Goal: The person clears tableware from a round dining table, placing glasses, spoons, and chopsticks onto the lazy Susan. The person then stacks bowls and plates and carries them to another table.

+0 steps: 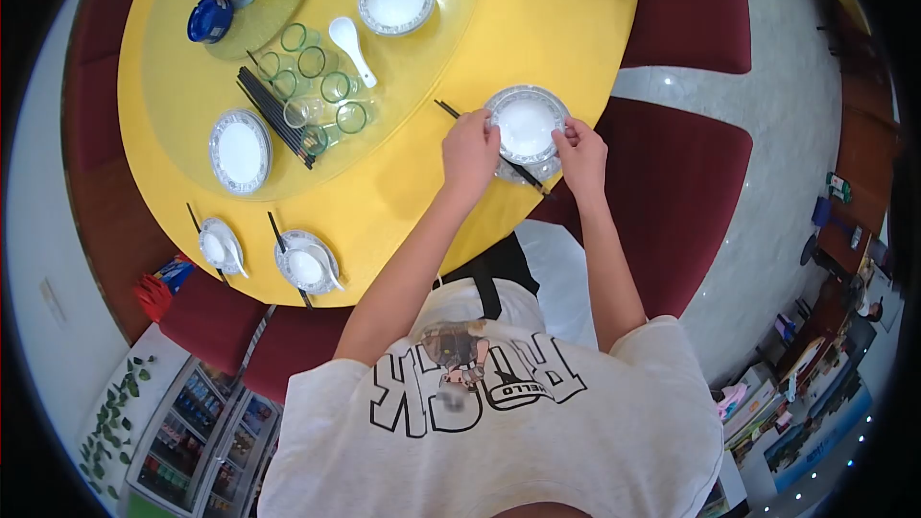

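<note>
A white bowl [528,127] with a grey patterned rim is held between my two hands near the table's right edge. My left hand [470,153] pinches its left rim, and my right hand [580,153] pinches the right. Below it part of a patterned plate [549,171] shows; whether the bowl touches that plate I cannot tell. A pair of black chopsticks [523,176] runs diagonally under the bowl and my left hand, its middle hidden.
The yellow round table [403,201] carries a glass turntable with several glasses [336,86], black chopsticks [273,115], stacked plates [240,152], stacked bowls [396,2] and a white spoon [352,50]. Place settings [307,262] line the near edge. Dark red chairs [672,192] surround it.
</note>
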### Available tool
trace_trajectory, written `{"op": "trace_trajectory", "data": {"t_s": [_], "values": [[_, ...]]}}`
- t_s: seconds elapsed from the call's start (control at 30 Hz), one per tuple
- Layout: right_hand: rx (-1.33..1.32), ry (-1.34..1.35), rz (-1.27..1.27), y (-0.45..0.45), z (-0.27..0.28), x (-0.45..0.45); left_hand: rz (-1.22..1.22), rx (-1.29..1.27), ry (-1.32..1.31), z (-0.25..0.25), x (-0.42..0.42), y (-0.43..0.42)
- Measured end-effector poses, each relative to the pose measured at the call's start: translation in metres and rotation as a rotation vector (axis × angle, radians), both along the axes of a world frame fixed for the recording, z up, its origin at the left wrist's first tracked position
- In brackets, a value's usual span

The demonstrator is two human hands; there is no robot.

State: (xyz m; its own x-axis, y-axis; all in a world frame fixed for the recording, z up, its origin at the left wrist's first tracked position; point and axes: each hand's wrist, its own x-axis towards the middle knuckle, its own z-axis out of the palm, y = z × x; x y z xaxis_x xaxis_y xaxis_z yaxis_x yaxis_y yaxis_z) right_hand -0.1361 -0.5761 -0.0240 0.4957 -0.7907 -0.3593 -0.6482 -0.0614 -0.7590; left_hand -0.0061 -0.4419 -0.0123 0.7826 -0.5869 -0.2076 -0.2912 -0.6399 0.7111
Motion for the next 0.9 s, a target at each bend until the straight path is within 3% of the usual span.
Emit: {"op": "trace_trajectory", "data": {"t_s": [0.13,0.3,0.4,0.9], "values": [[0.132,-0.257,0.038,-0.009,0.042,0.078,0.216,-0.122,-0.024,0.031,0.066,0.003],[-0.154,-0.374,0.227,-0.019,0.029,0.200,0.299,-0.091,-0.231,0.051,0.170,0.008],[-0.179,-0.372,0.276,-0.024,0.022,0.242,0.319,-0.025,-0.204,0.042,0.211,0.011],[-0.099,-0.264,0.219,-0.028,-0.007,0.267,0.272,0.127,-0.243,0.015,0.238,0.004]]}}
